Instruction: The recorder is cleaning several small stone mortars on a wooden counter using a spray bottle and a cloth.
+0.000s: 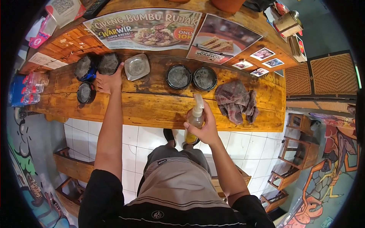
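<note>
My left hand (111,81) reaches to the back of the wooden counter (154,105). It grips the near side of a dark angular ashtray (108,64), thumb along the right edge. Left of it stands another dark ashtray (84,68) with a blue side, and nearer me a small round one (85,93). A clear glass ashtray (137,67) sits just right of my left hand. Two round black ashtrays, one left (179,77) and one right (205,79), stand side by side. Over the counter's front edge, my right hand (206,125) holds a clear pump bottle (197,116) with yellow liquid low inside.
A crumpled checked cloth (235,99) lies to the right of the round ashtrays. Capped plastic bottles (30,98) stand at the left end. Behind the counter rises a raised ledge with posters (148,28) on its front. Wooden stools (296,151) stand on the tiled floor.
</note>
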A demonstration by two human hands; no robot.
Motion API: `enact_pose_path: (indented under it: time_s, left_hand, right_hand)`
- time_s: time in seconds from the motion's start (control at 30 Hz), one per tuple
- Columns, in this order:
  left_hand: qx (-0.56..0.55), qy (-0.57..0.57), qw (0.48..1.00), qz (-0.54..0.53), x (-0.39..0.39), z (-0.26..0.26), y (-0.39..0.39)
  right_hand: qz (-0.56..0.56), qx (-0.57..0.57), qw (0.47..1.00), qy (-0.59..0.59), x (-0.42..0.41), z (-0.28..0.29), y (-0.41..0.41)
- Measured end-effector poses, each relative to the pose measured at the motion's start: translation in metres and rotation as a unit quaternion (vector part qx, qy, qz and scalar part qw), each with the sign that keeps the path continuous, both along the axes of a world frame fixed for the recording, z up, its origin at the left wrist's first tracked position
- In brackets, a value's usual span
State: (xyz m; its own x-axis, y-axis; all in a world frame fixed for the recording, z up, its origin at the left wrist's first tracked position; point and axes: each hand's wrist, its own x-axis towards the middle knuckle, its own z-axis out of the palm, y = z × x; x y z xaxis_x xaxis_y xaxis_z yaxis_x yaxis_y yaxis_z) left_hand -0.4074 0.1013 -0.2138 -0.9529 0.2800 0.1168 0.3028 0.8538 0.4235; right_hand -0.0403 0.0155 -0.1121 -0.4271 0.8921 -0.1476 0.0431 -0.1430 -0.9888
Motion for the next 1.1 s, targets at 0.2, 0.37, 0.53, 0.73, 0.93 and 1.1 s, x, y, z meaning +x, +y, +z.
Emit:
enact_pose_path:
  time_s: [0.2, 0.37, 0.53, 0.73, 0.93, 1.1]
  left_hand:
    - [0.029, 0.05, 0.998, 0.007, -0.009, -0.018, -0.003]
    - [0.054, 0.046, 0.993, 0.093, 0.0, -0.007, 0.001]
    - [0.107, 0.041, 0.993, 0.036, 0.018, 0.03, -0.023]
    - [0.42, -0.048, 0.879, -0.22, 0.07, 0.047, -0.094]
    - [0.517, -0.529, 0.617, -0.267, 0.224, 0.068, -0.118]
    - [0.49, -0.644, 0.529, -0.256, 0.32, 0.073, -0.118]
  right_hand:
    - [-0.027, 0.028, 0.999, -0.035, 0.025, -0.026, -0.011]
    - [-0.048, 0.01, 0.999, 0.001, 0.041, -0.012, -0.019]
    - [-0.058, 0.022, 0.997, 0.038, 0.059, -0.003, -0.022]
    - [0.046, 0.022, 0.994, 0.099, 0.087, 0.011, -0.025]
    - [0.11, -0.091, 0.98, 0.14, 0.101, 0.061, -0.027]
    - [0.12, -0.116, 0.977, 0.131, 0.13, 0.07, -0.028]
